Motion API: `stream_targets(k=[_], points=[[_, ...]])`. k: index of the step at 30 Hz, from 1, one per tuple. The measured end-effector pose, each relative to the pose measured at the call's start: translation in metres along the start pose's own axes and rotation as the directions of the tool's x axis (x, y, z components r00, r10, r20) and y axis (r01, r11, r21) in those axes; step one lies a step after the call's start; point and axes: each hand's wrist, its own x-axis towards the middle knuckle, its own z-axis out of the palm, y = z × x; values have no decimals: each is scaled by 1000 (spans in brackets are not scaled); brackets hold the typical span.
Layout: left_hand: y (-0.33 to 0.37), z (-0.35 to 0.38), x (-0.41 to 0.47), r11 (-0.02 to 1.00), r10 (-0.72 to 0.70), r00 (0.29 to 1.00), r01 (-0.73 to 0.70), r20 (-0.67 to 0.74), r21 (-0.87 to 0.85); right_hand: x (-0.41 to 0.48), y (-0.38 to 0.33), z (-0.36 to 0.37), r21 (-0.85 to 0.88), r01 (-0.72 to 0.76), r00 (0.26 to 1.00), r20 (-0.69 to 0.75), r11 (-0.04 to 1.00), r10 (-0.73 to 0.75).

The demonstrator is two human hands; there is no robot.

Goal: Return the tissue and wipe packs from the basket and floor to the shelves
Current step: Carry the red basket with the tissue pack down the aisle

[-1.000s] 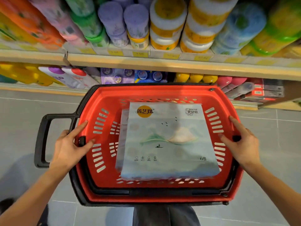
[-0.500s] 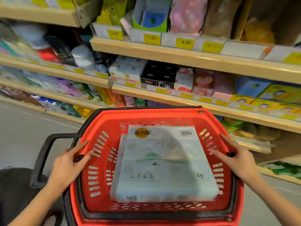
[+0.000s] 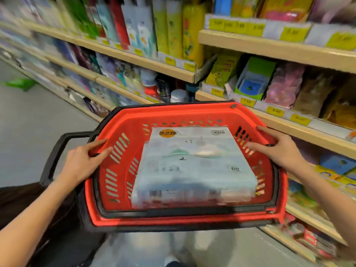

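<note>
head view: supermarket aisle, badly smeared by motion blur. long pale wooden shelves [image 3: 269, 45] run along the right and far side, edged with small yellow price tags [image 3: 274, 111]. tall yellow and green plastic bottles [image 3: 173, 26] stand on an upper shelf, and an open green cardboard display box [image 3: 254, 78] sits on the shelf just behind the basket. grey tiled floor [image 3: 28, 132] fills the left, with a blurred green object [image 3: 20, 83] lying on it far off near the shelving.

a red plastic shopping basket [image 3: 173, 114] with slotted walls hangs in mid-air between the 2 hands, in front of the shelves. its black loop handle [image 3: 55, 151] sticks out to the left. the left hand [image 3: 82, 162] grasps the left rim, thumb inside the wall and fingers over the top edge. the right hand [image 3: 279, 149] grasps the right rim the same way, thumb pressed on the inner wall.

a large pale blue-green plastic-wrapped tissue pack [image 3: 192, 160] lies flat inside the basket, filling most of the bottom, with an orange logo at its far left corner and a printed "6" near its right side. neither hand touches it.
</note>
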Motion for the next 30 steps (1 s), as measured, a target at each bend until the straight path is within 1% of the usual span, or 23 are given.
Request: stream_targets(k=[3,6,9,15,17,19,21,24,26,30], points=[[-16,-38,15,999,-54,998,54,-38,4,28,-42,21,38,72,997,29,997,-73],[-29,-74,32,995,-94,993,96,-78,24,57,-75,43,109,113,992,52,988,-119],[-41,-106,45,993,-110,983,117,-144,35,88,-114,66,131,152,982,90,980,-164],[-68,-157,83,973,-213,952,227,-221,38,174,-187,129,192,224,954,157,955,-256],[-77,-171,104,964,-240,939,261,-248,56,205,-211,154,198,237,939,203,951,-276],[-88,-183,123,950,-283,917,308,-281,50,237,-237,178,233,280,914,234,931,-333],[-102,-196,141,930,-330,882,365,-338,45,272,-266,203,269,333,882,250,904,-400],[-123,-217,163,897,-385,827,439,-410,43,317,-316,237,299,371,839,299,879,-455],[-135,-237,181,881,-409,796,472,-446,35,349,-353,257,313,403,810,315,860,-495],[-150,-289,233,853,-426,759,518,-493,60,406,-425,295,323,490,755,309,810,-579]])
